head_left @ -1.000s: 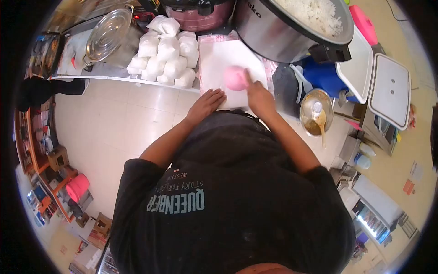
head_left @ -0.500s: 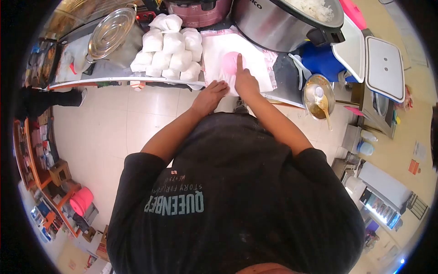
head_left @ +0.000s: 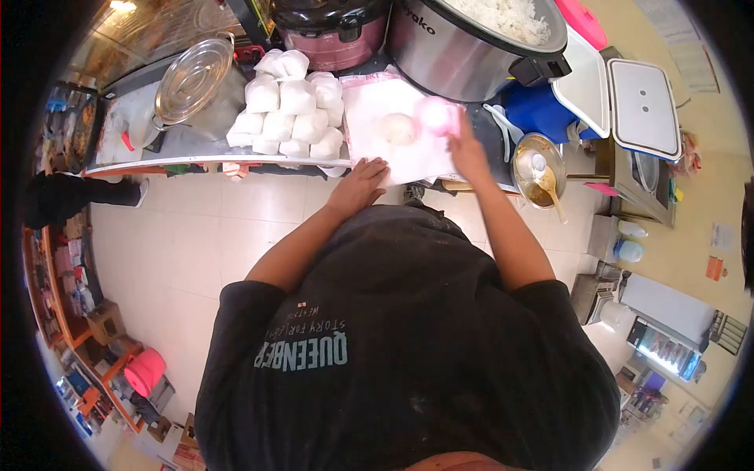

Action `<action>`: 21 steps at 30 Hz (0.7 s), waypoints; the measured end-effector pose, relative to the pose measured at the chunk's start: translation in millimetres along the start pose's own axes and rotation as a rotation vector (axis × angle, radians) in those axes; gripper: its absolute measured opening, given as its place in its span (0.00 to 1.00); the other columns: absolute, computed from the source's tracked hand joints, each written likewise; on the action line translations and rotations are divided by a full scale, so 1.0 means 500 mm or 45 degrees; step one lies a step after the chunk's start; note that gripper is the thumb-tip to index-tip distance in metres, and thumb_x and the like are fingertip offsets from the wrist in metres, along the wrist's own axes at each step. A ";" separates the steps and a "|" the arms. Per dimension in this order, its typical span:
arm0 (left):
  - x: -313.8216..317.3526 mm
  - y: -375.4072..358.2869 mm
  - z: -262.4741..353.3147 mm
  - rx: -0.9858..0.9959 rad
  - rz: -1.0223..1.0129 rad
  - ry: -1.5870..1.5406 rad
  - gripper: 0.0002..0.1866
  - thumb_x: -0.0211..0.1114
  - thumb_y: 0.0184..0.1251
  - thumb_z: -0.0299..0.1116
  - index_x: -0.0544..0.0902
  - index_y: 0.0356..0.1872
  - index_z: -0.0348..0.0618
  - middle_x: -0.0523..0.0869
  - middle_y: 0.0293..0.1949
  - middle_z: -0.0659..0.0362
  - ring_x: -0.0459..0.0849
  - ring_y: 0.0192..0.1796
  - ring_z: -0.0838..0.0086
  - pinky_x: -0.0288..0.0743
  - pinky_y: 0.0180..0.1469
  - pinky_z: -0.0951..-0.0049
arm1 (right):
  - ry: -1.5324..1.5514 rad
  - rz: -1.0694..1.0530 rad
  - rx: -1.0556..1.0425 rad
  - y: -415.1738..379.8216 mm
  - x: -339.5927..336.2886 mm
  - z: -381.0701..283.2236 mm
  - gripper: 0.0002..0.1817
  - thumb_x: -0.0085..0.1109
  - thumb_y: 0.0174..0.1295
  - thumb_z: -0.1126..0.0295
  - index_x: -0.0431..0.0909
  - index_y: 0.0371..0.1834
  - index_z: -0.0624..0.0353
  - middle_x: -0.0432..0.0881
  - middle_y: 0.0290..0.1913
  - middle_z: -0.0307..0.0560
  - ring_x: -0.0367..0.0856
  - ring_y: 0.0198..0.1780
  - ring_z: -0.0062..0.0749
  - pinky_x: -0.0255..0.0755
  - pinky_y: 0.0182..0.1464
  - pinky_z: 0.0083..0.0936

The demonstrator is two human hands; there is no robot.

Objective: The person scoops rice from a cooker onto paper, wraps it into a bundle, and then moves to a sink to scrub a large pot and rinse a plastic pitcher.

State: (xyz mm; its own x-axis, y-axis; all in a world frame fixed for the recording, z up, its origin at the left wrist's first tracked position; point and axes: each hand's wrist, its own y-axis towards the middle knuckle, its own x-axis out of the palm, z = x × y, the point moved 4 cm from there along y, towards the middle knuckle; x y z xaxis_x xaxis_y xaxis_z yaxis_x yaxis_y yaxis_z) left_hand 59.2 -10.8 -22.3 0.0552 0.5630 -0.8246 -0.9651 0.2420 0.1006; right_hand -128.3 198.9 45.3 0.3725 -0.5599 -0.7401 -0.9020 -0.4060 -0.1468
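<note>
On the stack of white wrapping paper (head_left: 369, 110) lies a round, pale mound of rice (head_left: 399, 129). My right hand (head_left: 469, 155) grips a small pink bowl (head_left: 437, 118) by its right side, just right of the mound; bowl and fingers are smeared by motion. My left hand (head_left: 360, 187) rests with fingers stretched out on the near left edge of the paper. Left of the paper stands a pile of white wrapped packets (head_left: 283, 110).
Behind the paper stands a large rice cooker (head_left: 463, 55) full of white rice, beside a pink cooker (head_left: 334, 51). A lidded steel pot (head_left: 204, 90) is at left. Rightward are white spoons (head_left: 503, 125), a steel bowl with a ladle (head_left: 534, 192) and a blue container (head_left: 538, 110). Someone's leg (head_left: 86, 191) shows at far left.
The pink bowl, upside down on the paper under my right index finger before, has come off to the right, uncovering the rice mound. My left hand stays at the paper's edge.
</note>
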 end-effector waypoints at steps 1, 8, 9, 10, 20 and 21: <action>-0.001 -0.002 0.001 0.005 0.002 -0.011 0.29 0.67 0.73 0.36 0.74 0.72 0.36 0.73 0.74 0.50 0.66 0.80 0.57 0.57 0.83 0.50 | -0.131 0.095 -0.070 0.010 -0.027 0.057 0.39 0.56 0.77 0.62 0.48 0.87 0.42 0.87 0.47 0.69 0.86 0.47 0.71 0.79 0.52 0.56; -0.018 -0.025 0.014 -0.041 0.097 -0.002 0.35 0.69 0.72 0.41 0.70 0.75 0.39 0.69 0.78 0.50 0.63 0.82 0.56 0.53 0.84 0.49 | -0.480 0.463 -0.385 -0.034 -0.092 0.123 0.39 0.63 0.69 0.64 0.60 0.83 0.55 0.77 0.67 0.71 0.76 0.67 0.68 0.71 0.68 0.56; -0.023 -0.026 0.016 -0.074 0.128 0.032 0.35 0.68 0.72 0.43 0.70 0.76 0.40 0.68 0.78 0.50 0.62 0.83 0.56 0.52 0.84 0.50 | -0.431 0.378 -0.424 -0.048 -0.055 0.127 0.38 0.64 0.69 0.64 0.62 0.81 0.59 0.74 0.70 0.70 0.73 0.71 0.65 0.66 0.72 0.54; -0.017 -0.022 0.013 -0.062 0.092 0.068 0.36 0.67 0.73 0.45 0.69 0.77 0.40 0.67 0.79 0.50 0.61 0.83 0.57 0.51 0.84 0.49 | -0.382 0.296 -0.461 -0.066 -0.011 0.128 0.37 0.64 0.69 0.63 0.64 0.80 0.63 0.71 0.74 0.69 0.69 0.74 0.63 0.62 0.76 0.52; 0.010 0.022 0.020 0.024 -0.039 0.329 0.42 0.62 0.74 0.56 0.63 0.81 0.43 0.64 0.82 0.51 0.55 0.85 0.59 0.48 0.83 0.48 | -0.433 0.020 -0.496 -0.136 0.105 0.048 0.32 0.68 0.67 0.52 0.77 0.74 0.47 0.68 0.77 0.63 0.64 0.77 0.61 0.59 0.76 0.52; 0.012 0.028 0.021 0.024 -0.029 0.325 0.42 0.62 0.74 0.56 0.63 0.81 0.43 0.64 0.82 0.51 0.55 0.85 0.59 0.48 0.83 0.48 | -0.441 0.010 -0.495 -0.133 0.100 0.047 0.32 0.69 0.66 0.52 0.78 0.74 0.45 0.69 0.76 0.62 0.65 0.76 0.60 0.59 0.76 0.51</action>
State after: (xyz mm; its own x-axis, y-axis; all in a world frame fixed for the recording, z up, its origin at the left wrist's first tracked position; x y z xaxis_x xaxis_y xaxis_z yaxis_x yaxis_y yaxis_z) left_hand 49.0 4.4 -20.0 0.0079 0.3403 -0.9403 -0.9593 0.2679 0.0889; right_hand -55.0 214.8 2.7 0.2127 -0.3188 -0.9237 -0.7321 -0.6781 0.0655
